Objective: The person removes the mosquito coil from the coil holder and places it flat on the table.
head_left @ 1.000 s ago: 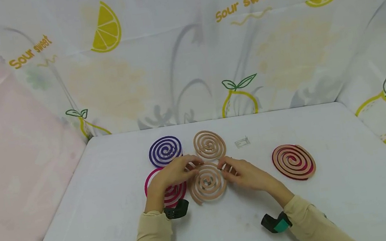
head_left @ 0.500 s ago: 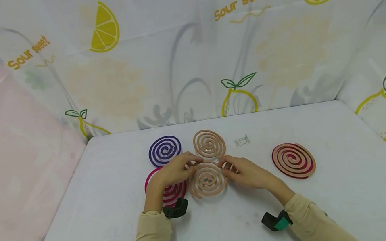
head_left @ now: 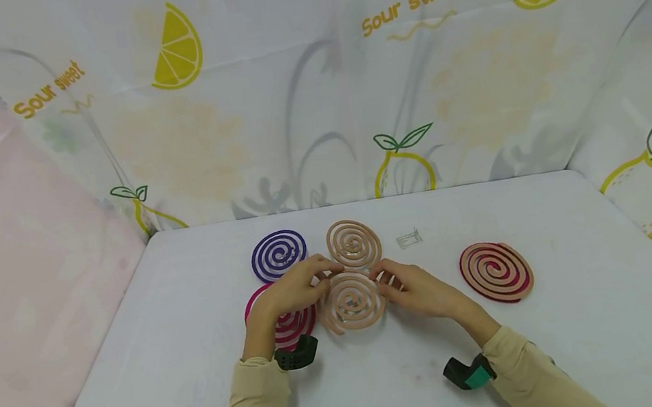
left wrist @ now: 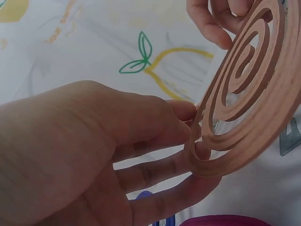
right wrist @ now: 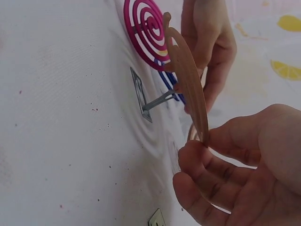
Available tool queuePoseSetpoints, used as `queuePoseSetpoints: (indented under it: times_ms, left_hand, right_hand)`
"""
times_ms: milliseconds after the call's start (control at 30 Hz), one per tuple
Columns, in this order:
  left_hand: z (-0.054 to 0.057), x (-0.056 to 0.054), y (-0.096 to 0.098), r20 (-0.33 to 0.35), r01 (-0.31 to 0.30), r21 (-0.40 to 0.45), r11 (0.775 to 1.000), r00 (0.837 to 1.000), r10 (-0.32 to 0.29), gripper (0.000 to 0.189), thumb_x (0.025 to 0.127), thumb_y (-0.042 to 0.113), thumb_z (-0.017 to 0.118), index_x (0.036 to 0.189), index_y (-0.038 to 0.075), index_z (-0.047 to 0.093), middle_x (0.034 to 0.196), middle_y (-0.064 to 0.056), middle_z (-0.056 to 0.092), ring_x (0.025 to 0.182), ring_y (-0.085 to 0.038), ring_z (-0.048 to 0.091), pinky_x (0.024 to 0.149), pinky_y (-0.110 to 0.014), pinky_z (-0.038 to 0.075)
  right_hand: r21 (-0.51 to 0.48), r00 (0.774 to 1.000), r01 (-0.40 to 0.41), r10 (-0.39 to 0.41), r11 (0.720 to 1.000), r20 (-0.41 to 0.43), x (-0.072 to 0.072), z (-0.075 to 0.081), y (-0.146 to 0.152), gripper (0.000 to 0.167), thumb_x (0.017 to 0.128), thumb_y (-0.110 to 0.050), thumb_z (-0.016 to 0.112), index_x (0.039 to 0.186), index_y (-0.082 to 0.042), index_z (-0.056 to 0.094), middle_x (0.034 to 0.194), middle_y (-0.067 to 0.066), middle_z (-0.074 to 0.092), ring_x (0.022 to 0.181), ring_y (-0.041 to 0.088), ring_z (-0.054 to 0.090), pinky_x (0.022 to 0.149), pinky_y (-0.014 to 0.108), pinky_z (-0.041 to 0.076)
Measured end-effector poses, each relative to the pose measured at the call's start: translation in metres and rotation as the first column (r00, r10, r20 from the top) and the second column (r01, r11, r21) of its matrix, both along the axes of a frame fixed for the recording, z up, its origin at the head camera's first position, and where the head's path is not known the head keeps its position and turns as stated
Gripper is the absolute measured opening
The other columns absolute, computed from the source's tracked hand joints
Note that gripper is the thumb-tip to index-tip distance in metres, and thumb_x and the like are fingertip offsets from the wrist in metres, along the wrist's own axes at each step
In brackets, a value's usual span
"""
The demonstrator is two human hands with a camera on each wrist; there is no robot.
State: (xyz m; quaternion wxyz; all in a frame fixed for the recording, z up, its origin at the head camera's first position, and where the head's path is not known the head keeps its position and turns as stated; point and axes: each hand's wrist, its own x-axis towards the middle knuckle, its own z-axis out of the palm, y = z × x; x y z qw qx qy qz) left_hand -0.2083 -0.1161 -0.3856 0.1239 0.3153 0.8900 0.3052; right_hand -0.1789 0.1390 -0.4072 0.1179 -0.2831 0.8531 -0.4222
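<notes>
A tan mosquito coil (head_left: 351, 301) is held between both hands above the table. My left hand (head_left: 294, 289) pinches its left edge; in the left wrist view the thumb and fingers of the left hand (left wrist: 141, 122) close on the outer ring of the coil (left wrist: 263, 141). On the opposite edge, my right hand (head_left: 419, 289) pinches the rim between thumb and fingertips. Beneath the coil (right wrist: 190, 84), the right wrist view shows a thin metal stand (right wrist: 162, 99) with a rectangular base and a raised prong. Whether the prong touches the coil I cannot tell.
Left of it lie a magenta coil (head_left: 295, 335), partly behind my left hand, and a dark blue coil (head_left: 279, 256). Another tan coil (head_left: 353, 244) sits behind. A flat metal stand (head_left: 410, 240) lies at back right; stacked tan and magenta coils (head_left: 496, 270) lie farther right.
Both hands have risen slightly and moved a little away from me with the tan coil. The coil's near edge now sits higher in the head view. Other things have not moved.
</notes>
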Motion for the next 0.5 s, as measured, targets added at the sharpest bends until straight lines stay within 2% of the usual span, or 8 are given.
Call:
queuePoseSetpoints:
  times_ms: [133,300,400,500]
  left_hand:
    - [0.0,0.002,0.0,0.03,-0.013,0.047,0.999,0.999,0.011,0.037,0.089,0.002,0.052,0.124,0.006,0.061,0.118,-0.013,0.06,0.103,-0.026,0.063,0.077,-0.025,0.052]
    - [0.0,0.002,0.002,0.11,-0.023,0.174,0.984,0.994,0.004,0.037,0.091,0.0,0.052,0.127,0.003,0.058,0.121,-0.017,0.057,0.101,-0.028,0.064,0.071,-0.021,0.054]
    - [-0.001,0.001,0.005,0.134,-0.029,0.232,0.972,0.991,-0.002,0.037,0.092,0.001,0.052,0.129,0.001,0.055,0.126,-0.018,0.057,0.103,-0.03,0.064,0.072,-0.021,0.054]
    - [-0.002,0.0,0.009,0.162,-0.054,0.266,0.963,0.987,0.01,0.038,0.092,0.002,0.054,0.13,0.002,0.054,0.128,-0.018,0.057,0.105,-0.031,0.063,0.073,-0.022,0.055]
  right_hand:
    - [-0.042,0.994,0.036,-0.031,0.998,0.105,-0.001,0.001,0.003,0.022,0.097,-0.01,0.049,0.119,-0.009,0.052,0.095,0.012,0.06,0.071,0.017,0.06,0.056,0.027,0.05]
    - [-0.129,0.963,0.089,-0.052,0.988,0.265,-0.005,0.007,0.01,0.029,0.099,-0.012,0.046,0.127,-0.006,0.049,0.103,0.021,0.053,0.074,0.025,0.059,0.059,0.038,0.054]
    - [-0.144,0.947,0.125,-0.075,0.982,0.312,-0.007,0.011,0.015,0.031,0.099,-0.013,0.046,0.129,-0.008,0.049,0.107,0.023,0.051,0.075,0.025,0.059,0.061,0.036,0.054]
    - [-0.147,0.936,0.15,-0.092,0.978,0.339,-0.009,0.013,0.02,0.032,0.099,-0.013,0.047,0.13,-0.008,0.048,0.108,0.022,0.051,0.073,0.019,0.057,0.062,0.033,0.054]
